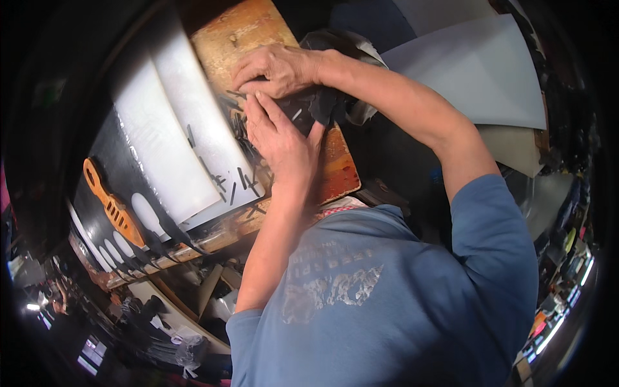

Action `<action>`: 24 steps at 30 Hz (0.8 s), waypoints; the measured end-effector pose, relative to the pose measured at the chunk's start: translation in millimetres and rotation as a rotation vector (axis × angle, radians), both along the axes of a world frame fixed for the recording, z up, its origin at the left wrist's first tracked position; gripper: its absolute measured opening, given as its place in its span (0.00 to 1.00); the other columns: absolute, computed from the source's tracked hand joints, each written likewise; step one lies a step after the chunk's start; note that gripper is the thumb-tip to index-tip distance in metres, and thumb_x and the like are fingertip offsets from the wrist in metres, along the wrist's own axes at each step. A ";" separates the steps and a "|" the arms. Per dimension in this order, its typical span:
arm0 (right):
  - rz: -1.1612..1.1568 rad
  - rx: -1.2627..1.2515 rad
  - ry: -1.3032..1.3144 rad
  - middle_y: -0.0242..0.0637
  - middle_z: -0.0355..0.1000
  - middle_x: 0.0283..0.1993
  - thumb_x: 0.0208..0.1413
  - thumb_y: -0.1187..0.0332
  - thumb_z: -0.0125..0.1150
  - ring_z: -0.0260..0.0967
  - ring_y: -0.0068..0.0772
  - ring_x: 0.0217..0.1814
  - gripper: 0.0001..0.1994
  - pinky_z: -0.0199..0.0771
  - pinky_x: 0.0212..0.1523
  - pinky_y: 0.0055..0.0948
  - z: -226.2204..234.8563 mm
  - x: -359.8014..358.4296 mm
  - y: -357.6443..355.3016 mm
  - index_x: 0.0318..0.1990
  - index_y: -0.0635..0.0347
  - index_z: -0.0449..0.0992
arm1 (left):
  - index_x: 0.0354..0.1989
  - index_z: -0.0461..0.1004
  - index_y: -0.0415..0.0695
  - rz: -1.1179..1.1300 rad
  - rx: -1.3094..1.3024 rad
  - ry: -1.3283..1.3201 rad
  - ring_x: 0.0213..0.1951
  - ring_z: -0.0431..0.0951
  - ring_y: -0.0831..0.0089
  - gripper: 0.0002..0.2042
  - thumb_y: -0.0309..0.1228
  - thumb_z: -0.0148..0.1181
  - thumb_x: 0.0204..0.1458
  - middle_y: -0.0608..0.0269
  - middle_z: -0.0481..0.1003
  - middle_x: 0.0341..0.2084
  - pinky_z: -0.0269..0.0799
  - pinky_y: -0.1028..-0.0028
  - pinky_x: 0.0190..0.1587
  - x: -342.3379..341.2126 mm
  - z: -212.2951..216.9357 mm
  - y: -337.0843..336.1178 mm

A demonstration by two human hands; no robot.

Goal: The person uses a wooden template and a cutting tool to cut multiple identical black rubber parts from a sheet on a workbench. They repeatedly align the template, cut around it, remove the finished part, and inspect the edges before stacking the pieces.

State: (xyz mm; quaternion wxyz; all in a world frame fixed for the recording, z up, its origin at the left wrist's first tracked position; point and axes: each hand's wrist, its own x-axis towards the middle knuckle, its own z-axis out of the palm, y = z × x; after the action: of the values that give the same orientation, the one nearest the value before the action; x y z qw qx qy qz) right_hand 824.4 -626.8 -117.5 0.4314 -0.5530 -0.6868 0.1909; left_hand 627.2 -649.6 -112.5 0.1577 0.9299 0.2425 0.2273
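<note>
My left hand [280, 138] lies over a dark, flat piece of material [298, 105] at the corner of a worn wooden bench [338, 161]. Its fingers are stretched forward and the thumb stands apart. Just beyond, my right hand [276, 69] has its fingers curled in, touching the left fingertips. Whatever it may grip is hidden beneath the fingers. A small pale strip shows on the dark material. Short, thin black offcuts [248, 180] are scattered beside my left hand and onto a white sheet [213, 109].
A second white sheet [155, 122] lies to the left. Farther left are an orange slotted tool [113, 203] and several white, rounded pieces with black ends, such as one white piece [147, 214], near the bench edge. Large pale sheets [471, 71] stand at the right.
</note>
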 end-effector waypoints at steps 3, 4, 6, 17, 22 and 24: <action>-0.050 -0.010 -0.012 0.41 0.84 0.49 0.61 0.64 0.63 0.82 0.43 0.52 0.13 0.80 0.55 0.35 2.9 34.6 -15.7 0.47 0.58 0.86 | 0.76 0.49 0.25 -0.035 -0.006 -0.080 0.71 0.59 0.31 0.56 0.41 0.79 0.45 0.23 0.55 0.71 0.55 0.45 0.72 36.8 -7.6 -8.6; -0.076 -0.039 -0.017 0.41 0.84 0.48 0.61 0.64 0.63 0.82 0.43 0.51 0.12 0.81 0.55 0.35 3.2 47.6 -22.6 0.46 0.58 0.87 | 0.76 0.49 0.25 -0.043 -0.010 -0.097 0.71 0.59 0.31 0.56 0.42 0.78 0.46 0.23 0.56 0.71 0.56 0.46 0.72 51.2 -10.1 -11.8; -0.154 -0.027 0.026 0.41 0.85 0.44 0.61 0.64 0.63 0.84 0.38 0.47 0.12 0.82 0.52 0.33 0.5 70.4 -41.0 0.45 0.58 0.88 | 0.75 0.49 0.24 -0.085 0.043 -0.121 0.70 0.61 0.33 0.54 0.43 0.76 0.49 0.25 0.59 0.69 0.56 0.47 0.71 78.7 -14.3 -17.3; -0.729 -0.103 0.218 0.43 0.86 0.39 0.64 0.63 0.63 0.85 0.35 0.43 0.12 0.83 0.47 0.34 -37.2 107.3 -134.9 0.41 0.62 0.88 | 0.71 0.65 0.32 -0.441 -0.393 -0.255 0.72 0.66 0.43 0.36 0.37 0.72 0.59 0.32 0.68 0.68 0.60 0.56 0.74 96.6 20.0 9.9; -0.853 -0.109 0.390 0.35 0.85 0.44 0.69 0.65 0.60 0.81 0.25 0.51 0.12 0.79 0.54 0.28 -50.6 69.5 -181.5 0.49 0.63 0.86 | 0.78 0.55 0.39 -0.201 -0.141 -0.064 0.77 0.53 0.36 0.42 0.35 0.72 0.58 0.32 0.56 0.75 0.54 0.49 0.77 -4.1 32.8 44.3; -0.888 -0.118 0.464 0.34 0.85 0.42 0.72 0.63 0.58 0.81 0.24 0.49 0.15 0.77 0.55 0.26 -58.9 44.3 -192.0 0.51 0.64 0.85 | 0.80 0.43 0.36 -0.086 -0.139 0.227 0.79 0.45 0.36 0.52 0.45 0.72 0.57 0.29 0.46 0.78 0.41 0.47 0.80 -28.0 24.9 33.8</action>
State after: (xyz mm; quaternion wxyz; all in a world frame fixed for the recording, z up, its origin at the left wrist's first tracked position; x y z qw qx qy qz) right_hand 868.7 -818.8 -176.4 0.5801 -0.7583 -0.2594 0.1454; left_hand 599.2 -615.8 -87.6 0.2029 0.9459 0.2340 0.0966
